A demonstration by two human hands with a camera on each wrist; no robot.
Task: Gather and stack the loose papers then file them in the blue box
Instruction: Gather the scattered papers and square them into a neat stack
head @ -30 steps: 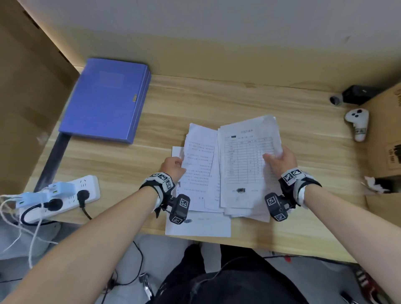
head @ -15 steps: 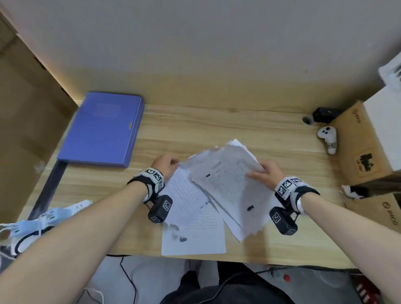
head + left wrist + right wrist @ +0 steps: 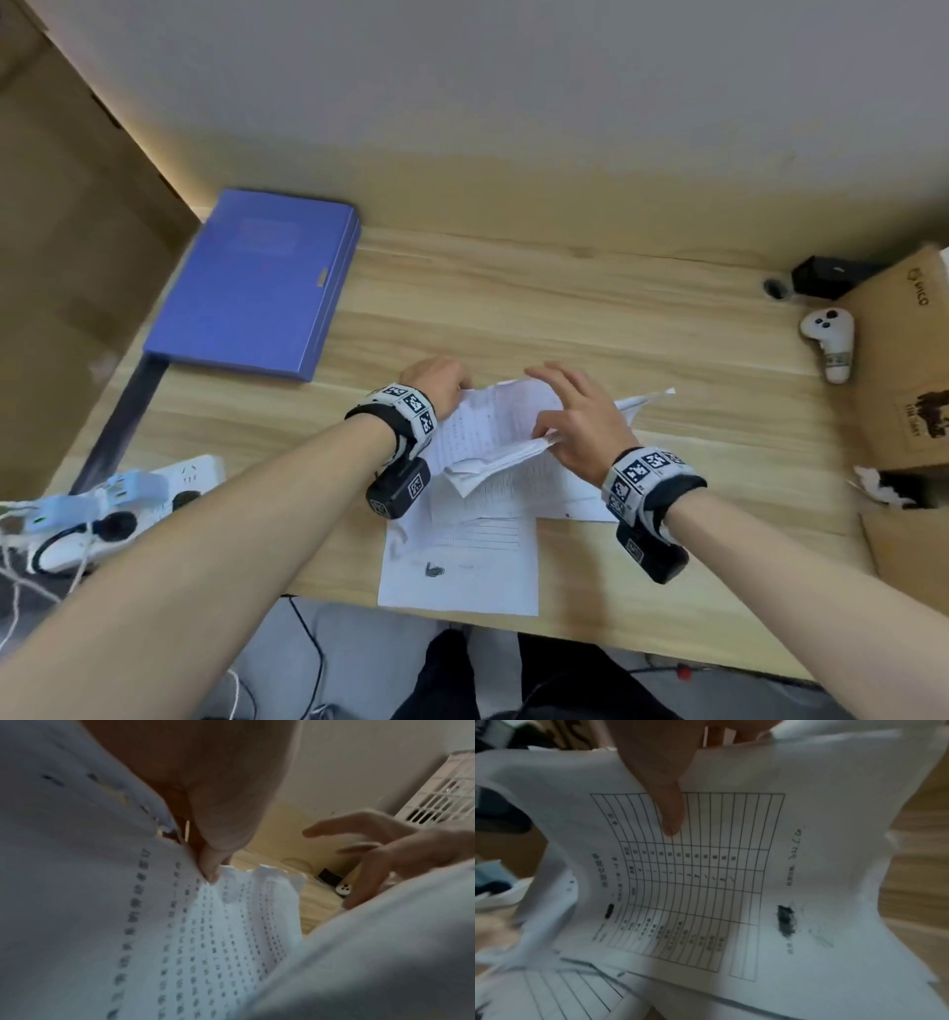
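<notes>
The closed blue box (image 3: pixel 257 282) lies flat at the table's far left. Over the table's middle I hold a bundle of printed papers (image 3: pixel 493 431) tilted up between both hands. My left hand (image 3: pixel 436 383) pinches its left edge; the thumb (image 3: pixel 210 870) presses into the crumpled sheet (image 3: pixel 205 923). My right hand (image 3: pixel 575 416) grips the right side, fingers spread over the top and thumb (image 3: pixel 670 811) on a sheet with a printed table (image 3: pixel 731 882). Two more sheets lie flat on the table: one (image 3: pixel 462 565) at the front edge, another (image 3: pixel 560 496) under the bundle.
A white power strip (image 3: pixel 128 493) with plugs and cables sits at the front left. A white controller (image 3: pixel 829 339), a black device (image 3: pixel 832 277) and cardboard boxes (image 3: pixel 904 360) stand at the right. A large cardboard panel (image 3: pixel 77 257) borders the left side.
The bundle has risen off the table and tilted up more steeply. My hands have come closer together, the right one moving left over the top. One more sheet now lies uncovered beneath.
</notes>
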